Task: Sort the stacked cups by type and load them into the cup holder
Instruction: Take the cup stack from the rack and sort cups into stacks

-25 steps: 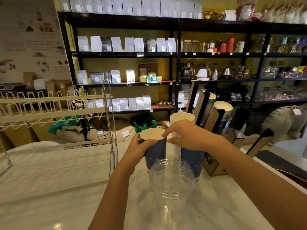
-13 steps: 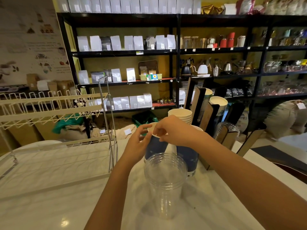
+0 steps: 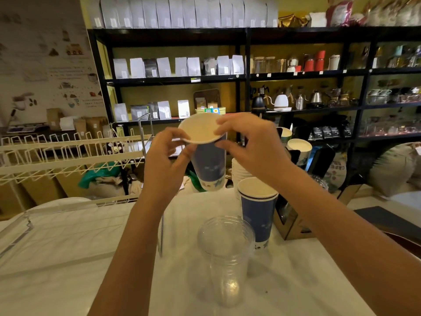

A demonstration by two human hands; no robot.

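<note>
Left hand [image 3: 167, 153] and right hand [image 3: 248, 142], both closed in a grip on the raised blue paper cup [image 3: 208, 160], above the desk [image 3: 68, 258].

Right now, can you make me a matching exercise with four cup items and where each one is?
Items:
1. raised blue paper cup
2. blue paper cup stack
3. clear plastic cups
4. white cup stack

Places:
A. nearest the camera, on the counter
B. held up in both hands
C. behind the standing blue cups
D. on the counter, beside the cup holder

Pairs: 1-B, 2-D, 3-A, 4-C
</note>
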